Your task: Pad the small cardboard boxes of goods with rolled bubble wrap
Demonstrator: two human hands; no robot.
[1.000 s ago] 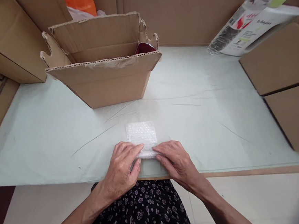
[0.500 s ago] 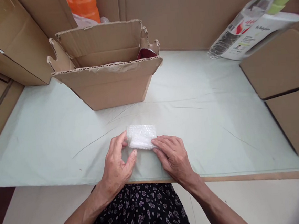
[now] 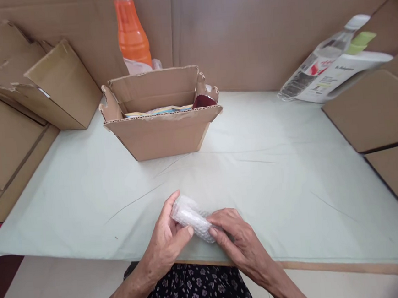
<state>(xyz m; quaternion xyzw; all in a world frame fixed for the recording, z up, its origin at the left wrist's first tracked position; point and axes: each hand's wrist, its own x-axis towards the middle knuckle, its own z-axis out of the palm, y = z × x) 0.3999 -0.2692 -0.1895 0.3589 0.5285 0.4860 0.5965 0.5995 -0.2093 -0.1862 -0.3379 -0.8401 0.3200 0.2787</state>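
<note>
At the frame's lower centre, the left hand (image 3: 166,241) and right hand (image 3: 239,238) grasp opposite ends of a bubble-wrap roll (image 3: 193,221), which slants down rightward; an open carton (image 3: 170,136) stands on pale cloth (image 3: 257,190), upper left of centre.

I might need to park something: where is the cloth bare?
Widest patch: the cloth between the right hand and boxes at right. Another lies left of the left hand and open carton. Crowded: around the bubble wrap; by the far-right bottles.
</note>
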